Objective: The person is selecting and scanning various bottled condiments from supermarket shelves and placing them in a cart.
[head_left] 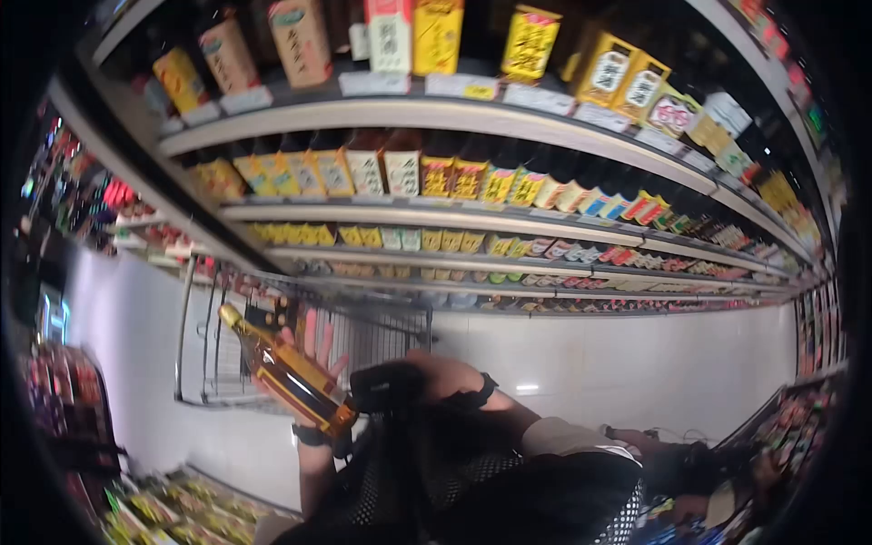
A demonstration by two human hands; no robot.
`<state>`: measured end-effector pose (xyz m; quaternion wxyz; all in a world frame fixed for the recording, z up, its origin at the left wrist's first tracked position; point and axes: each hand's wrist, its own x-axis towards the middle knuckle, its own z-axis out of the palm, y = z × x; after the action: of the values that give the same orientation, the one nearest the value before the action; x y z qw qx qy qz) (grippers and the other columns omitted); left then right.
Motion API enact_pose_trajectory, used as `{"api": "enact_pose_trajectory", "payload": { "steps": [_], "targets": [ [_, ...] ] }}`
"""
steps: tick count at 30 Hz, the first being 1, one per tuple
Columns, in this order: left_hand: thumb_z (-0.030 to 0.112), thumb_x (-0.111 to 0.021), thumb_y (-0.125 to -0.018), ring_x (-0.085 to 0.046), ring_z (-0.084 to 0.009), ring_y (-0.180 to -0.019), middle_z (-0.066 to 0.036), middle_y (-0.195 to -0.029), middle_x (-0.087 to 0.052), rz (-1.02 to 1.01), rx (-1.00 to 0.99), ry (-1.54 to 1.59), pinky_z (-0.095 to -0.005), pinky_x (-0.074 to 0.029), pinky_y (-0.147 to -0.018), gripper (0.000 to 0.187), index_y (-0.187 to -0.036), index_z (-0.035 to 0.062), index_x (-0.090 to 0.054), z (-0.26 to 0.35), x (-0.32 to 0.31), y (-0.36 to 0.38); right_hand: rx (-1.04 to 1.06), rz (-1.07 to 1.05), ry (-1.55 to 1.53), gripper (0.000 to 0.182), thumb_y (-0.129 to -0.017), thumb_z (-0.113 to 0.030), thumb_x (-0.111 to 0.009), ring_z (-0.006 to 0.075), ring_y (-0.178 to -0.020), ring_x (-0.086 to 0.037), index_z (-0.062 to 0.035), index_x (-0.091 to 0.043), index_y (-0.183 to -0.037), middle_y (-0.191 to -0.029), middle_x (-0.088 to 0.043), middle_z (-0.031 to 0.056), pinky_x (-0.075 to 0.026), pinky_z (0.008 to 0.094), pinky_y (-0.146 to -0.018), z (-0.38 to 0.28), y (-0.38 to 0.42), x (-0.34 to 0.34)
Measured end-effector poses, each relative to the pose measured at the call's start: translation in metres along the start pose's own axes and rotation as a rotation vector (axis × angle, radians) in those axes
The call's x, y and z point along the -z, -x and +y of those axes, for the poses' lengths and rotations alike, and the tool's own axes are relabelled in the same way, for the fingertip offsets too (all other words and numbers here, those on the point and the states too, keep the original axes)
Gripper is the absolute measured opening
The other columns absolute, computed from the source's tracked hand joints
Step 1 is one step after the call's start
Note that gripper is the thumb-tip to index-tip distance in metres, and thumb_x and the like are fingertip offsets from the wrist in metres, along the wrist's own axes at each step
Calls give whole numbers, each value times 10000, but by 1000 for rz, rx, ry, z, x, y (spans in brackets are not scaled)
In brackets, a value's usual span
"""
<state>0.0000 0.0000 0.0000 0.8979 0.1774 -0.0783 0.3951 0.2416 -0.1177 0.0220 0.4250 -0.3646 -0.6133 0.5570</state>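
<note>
A dark glass bottle (295, 377) with a gold cap and a gold-edged label lies tilted across my left hand (320, 341). The cap points up and to the left, and some of my fingers stick out past the bottle's far side. Close to the bottle's base, my right hand (445, 377) is closed around a black handheld device (386, 389), whose exact kind I cannot make out. Most of the right hand's fingers are hidden behind it. Dark bands circle both wrists.
A wire shopping cart (186, 327) stands on the pale floor (599, 350) just beyond my hands, with dark-bottled goods inside. Long shelves (363, 113) of labelled bottles run across the front. Packaged goods (173, 509) lie at the lower left, and another person (677, 463) is at the lower right.
</note>
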Motion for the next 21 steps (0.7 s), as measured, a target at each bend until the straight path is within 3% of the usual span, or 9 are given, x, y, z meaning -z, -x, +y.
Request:
{"api": "enact_pose_trajectory", "payload": {
  "steps": [3, 5, 6, 7, 10, 13, 14, 18, 21],
  "targets": [
    [785, -519, -798, -223, -389, -1470, -133, -1649, -92, -42, -44, 1, -705, -265, -1092, 969, -1550, 221, -286, -31, 28, -33, -112, 0, 44, 618, -726, -83, -716, 154, -938, -623, -32, -564, -1323, -1099, -695, 107, -501, 324, -837, -13, 13, 40],
    [788, -509, -804, -337, -390, -1413, -157, -1621, -192, 71, -57, 18, -688, -318, -1069, 968, -1543, 201, -291, -56, 18, -5, -384, 296, -46, 587, -720, -84, -736, 137, -924, -608, -15, -578, -1281, -1056, -692, 86, -497, 313, -829, -28, 61, 16],
    [788, -515, -800, -393, -389, -1375, -177, -1580, -280, 13, -32, -122, -668, -361, -1047, 975, -1534, 184, -302, -14, 20, -13, -309, 232, 29, 577, -718, -77, -752, 135, -940, -603, -6, -580, -1264, -1059, -681, 69, -495, 308, -831, -9, 34, 12],
    [778, -532, -801, -433, -387, -1345, -184, -1540, -345, 148, -46, -31, -653, -382, -1039, 975, -1530, 174, -299, -58, 1, 15, -421, 233, 23, 577, -718, -77, -752, 135, -940, -603, -6, -580, -1264, -1059, -681, 69, -495, 308, -831, -31, 82, 3],
    [752, -568, -804, -440, -393, -1344, -194, -1525, -367, 115, -22, -74, -643, -385, -1046, 983, -1540, 176, -263, -42, 18, 0, -233, 397, -46, 500, -754, -75, -770, 119, -895, -584, -8, -600, -1219, -974, -685, 54, -495, 307, -818, -10, 66, 5],
    [733, -578, -808, -488, -256, -1140, -103, -1271, -479, -8, -11, -180, -515, -445, -952, 813, -1362, 163, -409, -28, 2, -34, -27, 401, -126, 460, -791, -123, -786, 96, -866, -581, -7, -605, -1198, -937, -685, 47, -504, 292, -782, 25, 29, 8],
    [717, -592, -804, -454, -204, -1058, -60, -1146, -455, 173, -30, -295, -468, -440, -916, 742, -1274, 166, -427, -27, -8, -34, -29, 418, -132, 415, -821, -146, -786, 83, -830, -595, 0, -606, -1166, -907, -683, 32, -514, 282, -744, 26, 28, 7],
    [654, -610, -862, -486, -209, -1081, -54, -1186, -489, 204, -93, -381, -436, -437, -964, 675, -1284, 147, -466, -40, -17, -45, -80, 485, -118, 363, -825, -136, -790, 85, -779, -617, -4, -618, -1115, -863, -684, 18, -526, 281, -723, 42, 20, -4],
    [643, -468, -953, -516, -237, -1183, -87, -1318, -528, 208, -153, -432, -450, -431, -1016, 682, -1392, 123, -441, -46, -13, -53, 35, 457, -342, 343, -804, -129, -817, 99, -744, -641, -21, -630, -1070, -857, -699, 25, -540, 283, -708, 38, 22, -8]
  ]
}}
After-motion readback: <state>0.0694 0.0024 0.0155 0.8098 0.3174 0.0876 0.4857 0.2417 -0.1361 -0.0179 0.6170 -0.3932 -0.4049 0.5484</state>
